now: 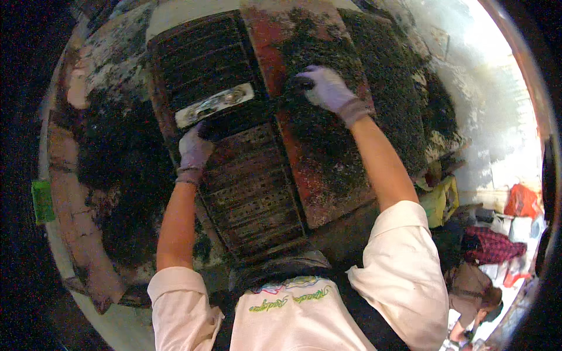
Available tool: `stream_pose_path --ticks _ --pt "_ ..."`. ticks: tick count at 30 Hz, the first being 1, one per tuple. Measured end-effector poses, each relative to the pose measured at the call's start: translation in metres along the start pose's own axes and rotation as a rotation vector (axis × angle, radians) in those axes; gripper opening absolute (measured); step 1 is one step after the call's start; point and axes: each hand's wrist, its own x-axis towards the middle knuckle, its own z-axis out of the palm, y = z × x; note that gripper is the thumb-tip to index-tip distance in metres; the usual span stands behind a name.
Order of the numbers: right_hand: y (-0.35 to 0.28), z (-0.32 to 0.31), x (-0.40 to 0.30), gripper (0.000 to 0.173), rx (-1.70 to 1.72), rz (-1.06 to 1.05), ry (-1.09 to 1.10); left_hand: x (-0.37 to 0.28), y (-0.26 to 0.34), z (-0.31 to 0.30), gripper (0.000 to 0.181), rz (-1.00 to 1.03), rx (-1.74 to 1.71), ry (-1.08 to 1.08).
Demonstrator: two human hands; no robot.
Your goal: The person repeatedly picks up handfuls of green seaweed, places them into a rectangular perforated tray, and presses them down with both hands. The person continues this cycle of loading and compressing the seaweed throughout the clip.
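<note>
My left hand, in a pale glove with a dark-stained thumb, is at the lower left end of a whitish, smeared bar. Whether its fingers grip the bar is unclear. The bar lies slantwise across a long dark frame. Beyond the bar, dark slats or rows fill the frame; on the near side, brownish perforated rows show. My gloved right hand is to the right of the frame, over a reddish board strewn with dark loose material. Its fingers are curled, and darkness hides what lies between them.
More dark material is heaped left and right. A brick edge borders the left side. At right are a yellow bag, an orange bag, a plaid cloth and a bent-over person.
</note>
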Motion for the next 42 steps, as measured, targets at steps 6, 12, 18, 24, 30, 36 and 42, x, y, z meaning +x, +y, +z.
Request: stream_pose_path --ticks 6,12,18,24,30,36,42 --pt "0.098 -0.027 -0.111 0.041 -0.005 0.424 0.202 -0.031 -0.037 -0.018 0.038 -0.001 0.004 0.14" --pt "0.107 0.025 -0.197 0.035 0.251 0.477 0.282 -0.031 0.146 -0.01 0.028 0.328 0.22 -0.227" --pt "0.134 0.031 -0.194 0.036 0.126 0.534 0.292 -0.019 0.306 0.063 0.026 0.978 0.184 -0.39" --pt "0.137 0.02 -0.172 0.037 0.073 0.57 0.3 -0.042 0.372 0.048 0.024 1.266 0.371 -0.496" --pt "0.142 0.055 -0.188 0.038 0.098 0.623 0.156 -0.091 0.332 -0.008 0.023 1.239 0.535 -0.683" --pt "0.177 0.009 -0.14 0.036 -0.122 0.606 0.179 -0.033 0.264 -0.032 0.023 0.966 0.706 -0.708" --pt "0.02 -0.118 -0.066 0.043 -0.395 0.391 0.358 0.001 0.197 0.027 0.018 0.613 0.654 -0.548"
